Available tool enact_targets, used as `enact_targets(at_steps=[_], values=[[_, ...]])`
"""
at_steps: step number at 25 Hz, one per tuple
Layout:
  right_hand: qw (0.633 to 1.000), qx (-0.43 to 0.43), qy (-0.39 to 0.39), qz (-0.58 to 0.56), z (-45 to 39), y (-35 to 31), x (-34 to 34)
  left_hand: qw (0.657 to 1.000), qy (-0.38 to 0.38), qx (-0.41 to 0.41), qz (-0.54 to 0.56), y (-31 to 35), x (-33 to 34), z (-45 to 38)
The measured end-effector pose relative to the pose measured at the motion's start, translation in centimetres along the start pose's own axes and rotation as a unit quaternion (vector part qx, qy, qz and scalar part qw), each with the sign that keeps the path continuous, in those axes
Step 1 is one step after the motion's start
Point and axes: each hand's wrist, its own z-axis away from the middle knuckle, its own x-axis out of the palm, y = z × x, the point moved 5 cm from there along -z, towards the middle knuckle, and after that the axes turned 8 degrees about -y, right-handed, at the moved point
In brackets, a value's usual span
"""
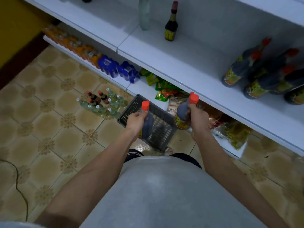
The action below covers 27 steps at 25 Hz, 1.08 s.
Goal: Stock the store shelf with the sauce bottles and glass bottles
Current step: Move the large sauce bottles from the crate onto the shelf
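Shelving (pixel 189 63) in white fills the upper right, its middle board carrying a cluster of dark sauce bottles (pixel 256 76) with red caps at the far right, blurred. Further back on that board stand a slim dark bottle (pixel 171 25) with a yellow label and, just left of it, a clear glass bottle (pixel 144 14), the two apart. The bottom board (pixel 143 86) holds orange drink packs (pixel 77 46), blue packs (pixel 118 69) and green snack bags (pixel 162 89). Tiled floor (pixel 49 129) lies below, with a grey basket (pixel 158 129) standing on it against the bottom board. Left of the basket, a group of floor bottles (pixel 102 102) stands upright: small dark ones with red caps among clear ones with white caps.

Left hand (pixel 136 120) is curled round the neck of a dark bottle with an orange cap, the left bottle (pixel 147 122), held over the basket. Right hand (pixel 196 118) grips the necks of two such bottles together, the right pair (pixel 184 112), their caps just below the middle board's front edge and their yellow labels showing under the fingers.
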Motion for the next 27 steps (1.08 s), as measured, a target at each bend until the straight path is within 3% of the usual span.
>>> enact_targets(at_steps=[6,14,27], values=[[0.996,-0.051,0.038,-0.057,6.1,-1.7,-1.4,0.994,-0.080,0.074,-0.029,3.0,2.1,4.3],[0.984,-0.082,0.096,-0.129,12.7,0.2,-5.0,0.951,-0.232,0.186,-0.088,7.7,8.9,11.1],[0.972,-0.129,0.160,-0.113,16.1,-0.1,-27.9,0.945,-0.248,0.202,-0.066,9.8,28.6,17.8]])
